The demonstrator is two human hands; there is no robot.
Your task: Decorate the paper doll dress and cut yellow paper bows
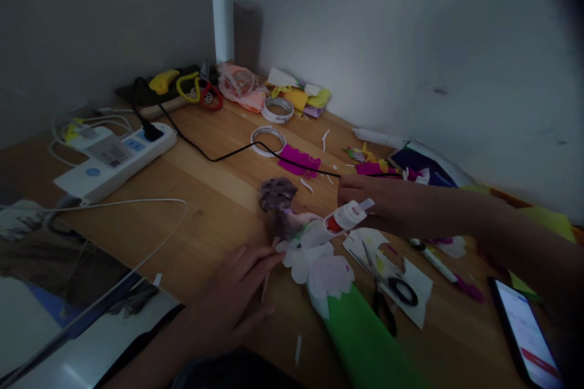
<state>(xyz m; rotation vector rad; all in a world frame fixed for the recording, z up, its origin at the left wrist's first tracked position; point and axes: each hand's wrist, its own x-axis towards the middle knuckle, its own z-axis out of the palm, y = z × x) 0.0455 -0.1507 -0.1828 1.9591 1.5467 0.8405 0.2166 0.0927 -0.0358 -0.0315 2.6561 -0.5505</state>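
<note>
My right hand (365, 197) is closed around a white hot glue gun (340, 222) with a red part and a clear glue stick poking from its back end. Its front is over a paper craft piece, by the white scalloped petals (298, 261). A long green paper part (365, 340) runs from these petals toward me, and a pale pink scalloped piece (331, 276) lies on its top. A crumpled grey-brown bunch (277, 194) sits at the far end. My left hand (241, 292) has its fingers stretched, fingertips at the petals' left edge and thumb apart.
Black-handled scissors (387, 292) lie on white paper right of the petals; a phone (524, 334) is at the right. A black cord runs from a white power strip (118, 161) to my right hand. Tape rolls (277, 110), magenta paper (300, 161) and scraps lie farther back.
</note>
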